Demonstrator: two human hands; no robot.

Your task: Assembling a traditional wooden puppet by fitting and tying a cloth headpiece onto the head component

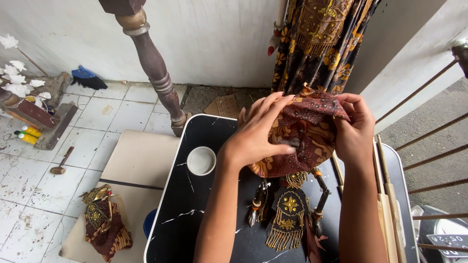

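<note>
Nearest me, at the near edge of the black marble-patterned table (195,214), lies the lower part of a puppet (288,214): a dark chest panel with gold beadwork and fringe, flanked by two thin jointed arms that lie flat on the table. Its upper part is hidden under the cloth I am working.

Both my forearms reach over it. My left hand (258,134) lies on the batik cloth (307,139), fingers spread and pressing down on the brown-and-gold fabric, thumb tucked at its lower edge. My right hand (353,129) is closed on the cloth's right side, pinching a gathered fold at the top. The cloth sits bunched over the puppet's upper part, near the middle of the table toward the far edge.

Status, as I judge it: the cloth is gathered into a rounded bundle but not yet smooth or fastened; folds stand loose at the top. Arms and chest panel are uncovered.

Left of my left hand, a small white cup (201,160) stands near the table's left edge. Along the right edge lie several pale wooden sticks (387,204).

Beyond the table's left edge, on the tiled floor (34,185), a second puppet (105,219) rests on cardboard. Past the far edge stand a turned wooden post (156,73) and a hanging floral fabric (321,44) against the wall.
</note>
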